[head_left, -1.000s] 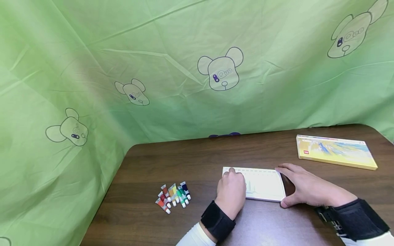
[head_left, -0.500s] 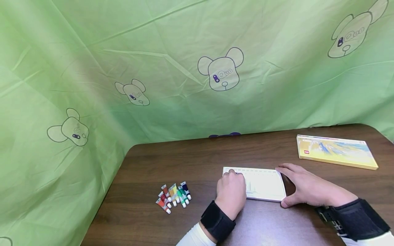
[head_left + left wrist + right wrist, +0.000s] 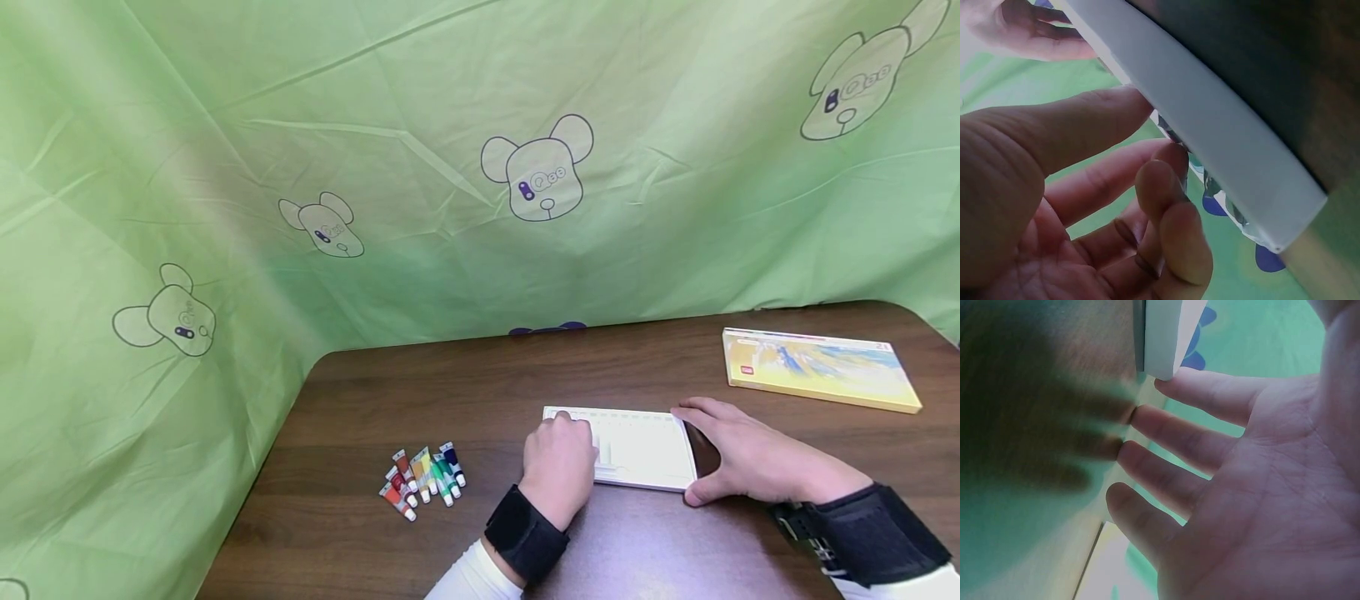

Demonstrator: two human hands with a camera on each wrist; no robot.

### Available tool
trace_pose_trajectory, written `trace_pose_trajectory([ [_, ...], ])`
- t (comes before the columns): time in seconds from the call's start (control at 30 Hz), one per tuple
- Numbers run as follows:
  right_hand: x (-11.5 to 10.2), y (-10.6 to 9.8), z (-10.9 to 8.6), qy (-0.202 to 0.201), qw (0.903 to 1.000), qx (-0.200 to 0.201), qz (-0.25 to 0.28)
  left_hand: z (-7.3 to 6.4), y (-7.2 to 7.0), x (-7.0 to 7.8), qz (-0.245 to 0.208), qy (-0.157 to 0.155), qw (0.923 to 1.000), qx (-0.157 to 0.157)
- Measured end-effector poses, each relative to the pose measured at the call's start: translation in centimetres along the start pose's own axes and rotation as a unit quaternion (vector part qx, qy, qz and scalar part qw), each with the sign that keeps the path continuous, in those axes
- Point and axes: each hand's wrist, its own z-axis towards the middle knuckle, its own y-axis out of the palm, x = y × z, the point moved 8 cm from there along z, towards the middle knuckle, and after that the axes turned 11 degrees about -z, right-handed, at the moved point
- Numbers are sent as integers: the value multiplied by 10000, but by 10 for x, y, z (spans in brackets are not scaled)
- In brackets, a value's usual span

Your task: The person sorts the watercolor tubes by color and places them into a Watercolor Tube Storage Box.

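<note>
A white paint tray (image 3: 645, 450) with moulded compartments lies on the table. My left hand (image 3: 558, 467) is over its left end with the fingers bent. In the left wrist view my left thumb touches the rim of the tray (image 3: 1210, 112), and the other fingertips sit close to small dark and teal tubes (image 3: 1210, 184) along it. Whether a tube is pinched there is hidden. My right hand (image 3: 750, 458) grips the right end of the tray, thumb at the near corner and forefinger at the far one; its other fingers (image 3: 1166, 481) extend beside it.
Several small paint tubes (image 3: 423, 479) in red, orange, yellow, green and dark blue lie in a loose group left of the tray. A flat yellow box (image 3: 821, 371) lies at the back right of the brown table (image 3: 480, 375). A green printed cloth (image 3: 420, 167) hangs behind.
My left hand has shifted slightly to the left over the tray, uncovering a little more of its compartments. The right hand, tray, loose tubes and box look unmoved.
</note>
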Motion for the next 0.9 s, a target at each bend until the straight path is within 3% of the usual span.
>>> trace_pose_trajectory([
  [0.9,0,2,0,-51,9999,112,-66,3,3,-4,28,228,9992,-342],
])
